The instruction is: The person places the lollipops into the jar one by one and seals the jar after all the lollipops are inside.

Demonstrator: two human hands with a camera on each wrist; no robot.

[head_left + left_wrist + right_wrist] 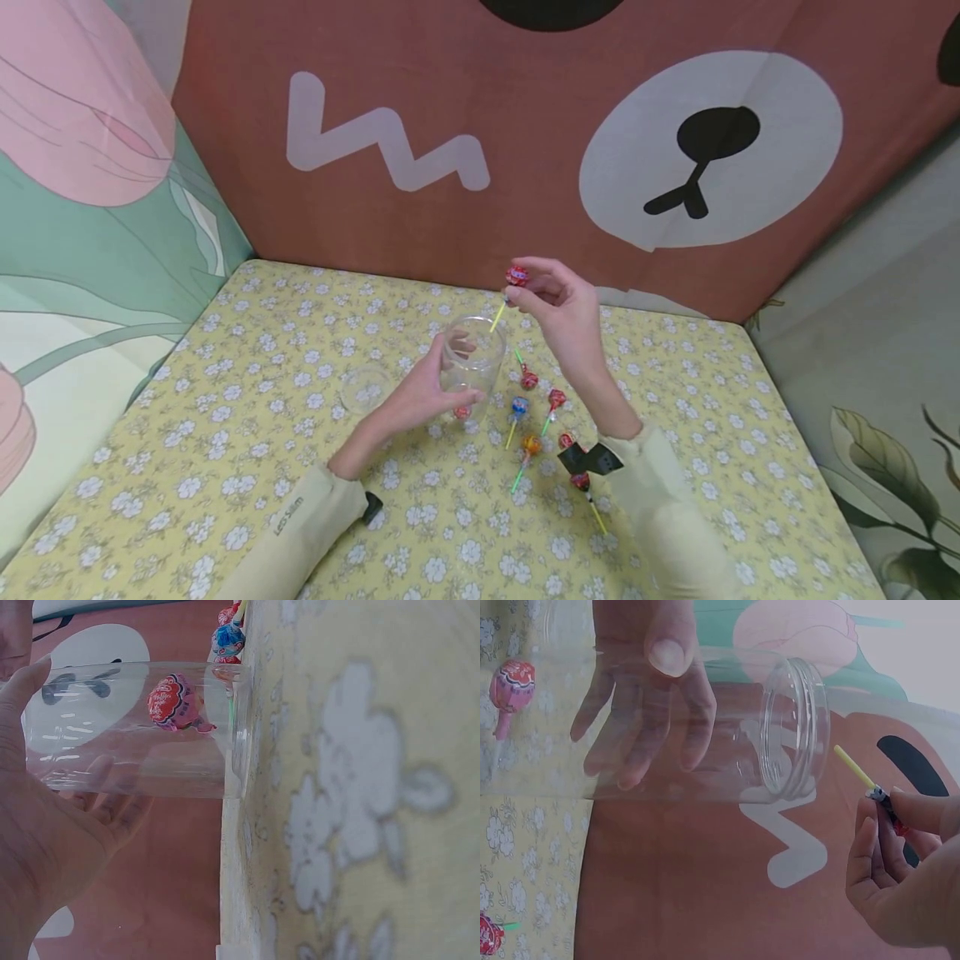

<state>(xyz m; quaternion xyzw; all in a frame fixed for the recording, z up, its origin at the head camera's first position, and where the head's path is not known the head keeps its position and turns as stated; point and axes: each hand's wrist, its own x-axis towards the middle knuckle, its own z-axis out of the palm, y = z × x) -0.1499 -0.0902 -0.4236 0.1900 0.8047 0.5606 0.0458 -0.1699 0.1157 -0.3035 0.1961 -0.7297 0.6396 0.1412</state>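
We have the round, red-wrapped lollipop point(517, 276) above the clear, cylindrical jar point(480, 363).
Our right hand point(567, 323), the nearer one, pinches it in its fingers just below the head; the yellow stick point(498, 317) slants down and leftward, tip near the open mouth. Our left hand point(422, 388) curls its fingers round the jar's side, a pink-and-red lollipop point(176, 703) inside.

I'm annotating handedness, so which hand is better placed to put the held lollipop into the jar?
Probably the right hand: it pinches the lollipop near the open mouth of the jar, its yellow stick toward the opening. The left hand is occupied holding the jar.
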